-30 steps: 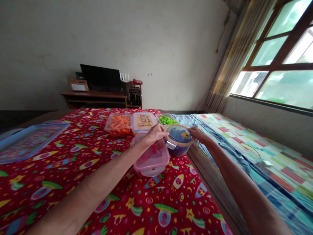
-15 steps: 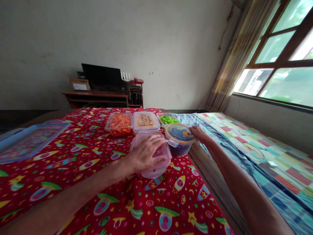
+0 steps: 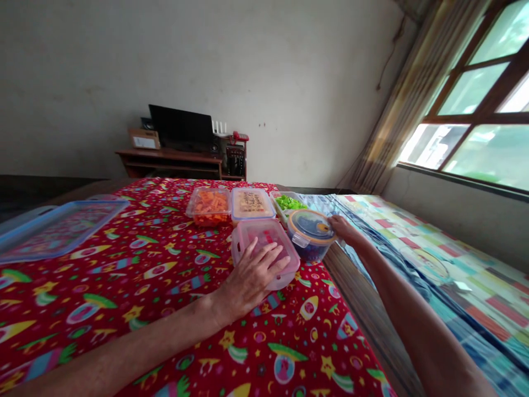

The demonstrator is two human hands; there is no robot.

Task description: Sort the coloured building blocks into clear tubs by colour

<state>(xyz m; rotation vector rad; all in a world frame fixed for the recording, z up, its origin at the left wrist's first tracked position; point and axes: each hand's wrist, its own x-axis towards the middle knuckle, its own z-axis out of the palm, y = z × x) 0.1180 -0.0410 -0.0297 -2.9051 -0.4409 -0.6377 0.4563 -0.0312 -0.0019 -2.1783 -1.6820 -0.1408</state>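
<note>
My left hand (image 3: pixel 253 275) rests, fingers spread, on the lid of a pink plastic food container (image 3: pixel 264 234). At the right rim of a round food container (image 3: pixel 308 223) with an orange-edged clear lid, my right hand (image 3: pixel 345 229) has its fingers curled; their tips are partly hidden. A clip hangs at the round container's front left. Behind these two stand a clear container of orange cut pieces (image 3: pixel 211 207), a blue-rimmed container with a pale lid bearing dark lettering (image 3: pixel 252 203), and a container of green chopped vegetables (image 3: pixel 290 203).
A red rocket-print cloth (image 3: pixel 161 286) covers the table. Large blue-edged lids (image 3: pixel 61 229) lie at the left. A bed with a patchwork sheet (image 3: pixel 446 248) stands to the right. By the wall, a desk (image 3: pixel 169 158) carries a monitor (image 3: pixel 181 128).
My left hand has drawn back from beside the round container's clip and now lies on the pink lid. My right hand stays at the round container. The view has shifted slightly.
</note>
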